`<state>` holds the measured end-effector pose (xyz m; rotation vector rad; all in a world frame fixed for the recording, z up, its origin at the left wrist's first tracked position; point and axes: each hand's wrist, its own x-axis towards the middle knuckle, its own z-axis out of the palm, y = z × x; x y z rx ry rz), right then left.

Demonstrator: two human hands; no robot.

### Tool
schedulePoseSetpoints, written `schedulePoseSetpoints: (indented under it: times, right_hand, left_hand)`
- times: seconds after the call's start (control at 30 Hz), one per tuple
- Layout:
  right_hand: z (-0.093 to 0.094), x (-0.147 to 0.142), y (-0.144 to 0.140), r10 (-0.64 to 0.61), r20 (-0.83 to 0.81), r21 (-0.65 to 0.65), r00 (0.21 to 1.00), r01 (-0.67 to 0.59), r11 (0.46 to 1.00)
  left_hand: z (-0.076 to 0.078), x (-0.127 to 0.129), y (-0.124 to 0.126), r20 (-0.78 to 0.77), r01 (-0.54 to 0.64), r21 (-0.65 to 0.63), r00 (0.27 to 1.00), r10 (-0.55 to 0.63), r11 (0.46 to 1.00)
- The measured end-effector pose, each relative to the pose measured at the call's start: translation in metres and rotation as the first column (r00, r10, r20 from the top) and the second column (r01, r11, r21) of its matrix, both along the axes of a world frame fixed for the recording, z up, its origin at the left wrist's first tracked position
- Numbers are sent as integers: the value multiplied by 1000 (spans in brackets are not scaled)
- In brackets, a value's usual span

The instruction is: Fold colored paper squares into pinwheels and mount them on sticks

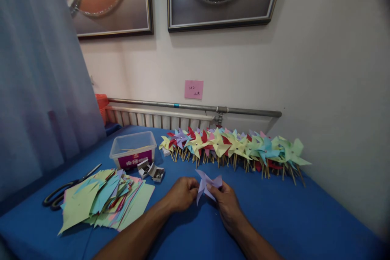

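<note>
A lilac paper pinwheel (206, 183) is held above the blue cloth, its blades folded in toward the middle. My right hand (227, 203) grips it from the right, thumb pressed on the front near its centre. Close to the pinwheel's left edge, my left hand (183, 193) is closed with fingers curled together; whatever it pinches is hidden or too small to name. To the left lie two small open boxes, one (158, 174) holding small metal pins or tacks and the other (144, 168) tilted beside it.
Finished pinwheels on sticks (219, 143) lie in a long row at the back right. A clear plastic tub (134, 152) holds a few sticks. Cut coloured papers (100, 199) are heaped at left beside black-handled scissors (62, 191). A metal pipe (161, 103) runs along the wall.
</note>
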<state>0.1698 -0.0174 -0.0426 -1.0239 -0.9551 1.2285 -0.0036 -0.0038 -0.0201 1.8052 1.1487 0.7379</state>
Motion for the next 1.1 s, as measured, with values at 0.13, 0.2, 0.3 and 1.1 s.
schedulePoseSetpoints:
  times: [0.13,0.2,0.3,1.1]
  right_hand:
    - [1,0,-1,-3,-8,-5,1000,3,1000]
    - [1,0,-1,4,-8,-7,1000,-4,1000]
    - [-1,0,0,7,-9,4,1000,-7,1000]
    - [-5,0,4,-38,-26,2,999,38,999]
  left_hand:
    - [3,1,-2,15,6,1,1000,-6,1000]
    - [6,2,-3,20,7,4,1000,-7,1000]
    - [9,3,-5,21,6,-8,1000,-6,1000]
    - [8,7,-6,54,-19,-67,998,23,998]
